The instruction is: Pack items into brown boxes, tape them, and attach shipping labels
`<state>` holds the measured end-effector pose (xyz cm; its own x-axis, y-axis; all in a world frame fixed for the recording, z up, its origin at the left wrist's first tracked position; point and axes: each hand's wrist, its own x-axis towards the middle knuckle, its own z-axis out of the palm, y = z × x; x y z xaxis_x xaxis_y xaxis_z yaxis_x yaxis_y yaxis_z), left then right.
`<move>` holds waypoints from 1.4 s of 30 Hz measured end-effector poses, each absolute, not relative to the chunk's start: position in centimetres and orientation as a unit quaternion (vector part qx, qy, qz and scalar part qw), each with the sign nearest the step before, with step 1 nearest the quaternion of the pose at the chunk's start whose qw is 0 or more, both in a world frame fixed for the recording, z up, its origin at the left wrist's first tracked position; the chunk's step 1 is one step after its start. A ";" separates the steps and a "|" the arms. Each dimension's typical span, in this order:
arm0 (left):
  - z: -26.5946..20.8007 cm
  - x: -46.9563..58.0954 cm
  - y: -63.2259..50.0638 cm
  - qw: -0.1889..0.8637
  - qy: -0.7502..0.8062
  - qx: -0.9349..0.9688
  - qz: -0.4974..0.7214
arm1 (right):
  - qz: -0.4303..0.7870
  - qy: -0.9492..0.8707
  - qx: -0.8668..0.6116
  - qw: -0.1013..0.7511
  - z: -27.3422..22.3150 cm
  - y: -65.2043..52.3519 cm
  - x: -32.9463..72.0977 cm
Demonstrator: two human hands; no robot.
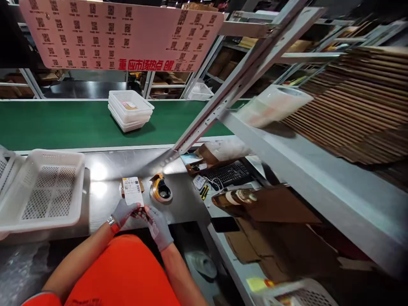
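A white printed shipping label (133, 193) is held up by its lower edge between my two gloved hands. My left hand (125, 211), in a grey glove with a metal watch at the wrist, pinches its lower left part. The bare fingertips of my right hand (158, 225) are closed at the lower right corner. Behind the label, a small brown cardboard box (142, 185) lies on the metal bench (108, 212), mostly covered from view. To the right of the box stands a tape dispenser (161, 189) with an orange-brown roll.
White plastic baskets (79, 187) are at the left. Beyond the bench runs a green conveyor belt (57, 123) with stacked white baskets (127, 121). A slanting metal post (204, 123) and shelf (306, 187) rise at right, near a keyboard (231, 174) and stacked cardboard (357, 106).
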<state>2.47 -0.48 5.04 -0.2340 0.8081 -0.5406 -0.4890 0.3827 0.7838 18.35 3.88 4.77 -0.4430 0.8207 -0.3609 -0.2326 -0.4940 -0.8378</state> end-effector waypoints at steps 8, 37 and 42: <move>4.4 7.8 -0.7 0.622 0.560 0.159 0.523 | 0.775 -0.354 -0.408 0.329 3.9 4.1 23.6; 4.0 23.4 -2.7 0.610 0.634 0.161 0.448 | 0.777 -0.343 -0.388 0.359 1.3 1.2 39.0; 5.4 24.0 -2.9 0.338 0.797 0.315 0.388 | 0.751 -0.335 -0.416 0.388 -0.3 0.8 39.3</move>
<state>23.95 -2.94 5.39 -0.5737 0.7642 -0.2946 0.2392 0.5004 0.8321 39.26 0.80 -0.26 -0.3526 0.8622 -0.3637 -0.3045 -0.4732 -0.8267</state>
